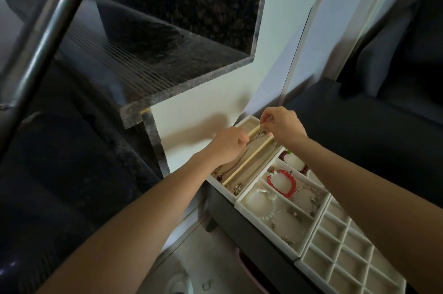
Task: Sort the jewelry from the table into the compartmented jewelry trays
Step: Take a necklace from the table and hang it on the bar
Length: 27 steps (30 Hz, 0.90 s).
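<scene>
Three white compartmented trays stand in a row on a dark table. The far tray (pixel 249 123) has long channels holding thin necklaces. Over it, my left hand (pixel 227 147) and my right hand (pixel 282 126) both pinch a thin chain necklace (pixel 257 136), stretched between them above a channel. Its lower part runs down the channel to a dark pendant (pixel 219 176). The middle tray (pixel 242 205) holds a red bead bracelet (pixel 291 181), a white bead bracelet (pixel 269 215) and thin chain bracelets. The near tray (pixel 311 267) has several small square cells with nothing visible in them.
A dark granite staircase (pixel 167 54) with a metal handrail (pixel 40 39) rises at the left, and a white wall stands behind the trays. A dark sofa (pixel 383 102) sits at the right. Below the table lie a tiled floor and a white shoe (pixel 178 284).
</scene>
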### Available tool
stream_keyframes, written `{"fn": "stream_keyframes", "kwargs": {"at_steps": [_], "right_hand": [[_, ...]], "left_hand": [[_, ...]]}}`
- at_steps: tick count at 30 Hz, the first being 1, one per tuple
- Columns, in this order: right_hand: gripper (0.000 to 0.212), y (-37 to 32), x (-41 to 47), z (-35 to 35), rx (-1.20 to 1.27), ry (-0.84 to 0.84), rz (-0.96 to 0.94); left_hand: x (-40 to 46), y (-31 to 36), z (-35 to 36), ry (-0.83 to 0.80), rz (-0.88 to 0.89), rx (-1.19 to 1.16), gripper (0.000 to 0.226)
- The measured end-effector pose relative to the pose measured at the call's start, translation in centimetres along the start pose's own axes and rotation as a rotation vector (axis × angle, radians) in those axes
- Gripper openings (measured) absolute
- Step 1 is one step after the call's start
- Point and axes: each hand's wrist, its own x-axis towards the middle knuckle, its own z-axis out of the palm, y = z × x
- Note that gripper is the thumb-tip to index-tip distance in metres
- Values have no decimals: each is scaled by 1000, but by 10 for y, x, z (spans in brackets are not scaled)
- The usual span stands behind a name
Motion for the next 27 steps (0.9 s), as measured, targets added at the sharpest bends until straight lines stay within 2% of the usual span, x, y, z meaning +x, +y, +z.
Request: {"fn": "stream_keyframes", "kwargs": {"at_steps": [4, 8, 12, 15, 20, 24, 27], "right_hand": [[12, 3, 8, 2, 22, -40, 11], [13, 12, 16, 7, -2, -86, 12], [13, 20, 22, 13, -102, -73, 17], [14, 26, 27, 17, -267, -95, 11], [23, 26, 31, 16, -529, -174, -94], [19, 28, 32, 15, -666, -212, -198], [26, 30, 26, 12, -741, -229, -258]], "left_hand": [[7, -2, 2, 48, 71, 249, 32], [12, -10, 12, 47, 65, 464, 33], [15, -13, 11, 60, 51, 487, 39], [21, -14, 12, 35, 45, 504, 43], [20, -6, 10, 33, 26, 515, 37], [15, -1, 9, 37, 38, 529, 34], [15, -8, 8, 29, 57, 476, 29]]}}
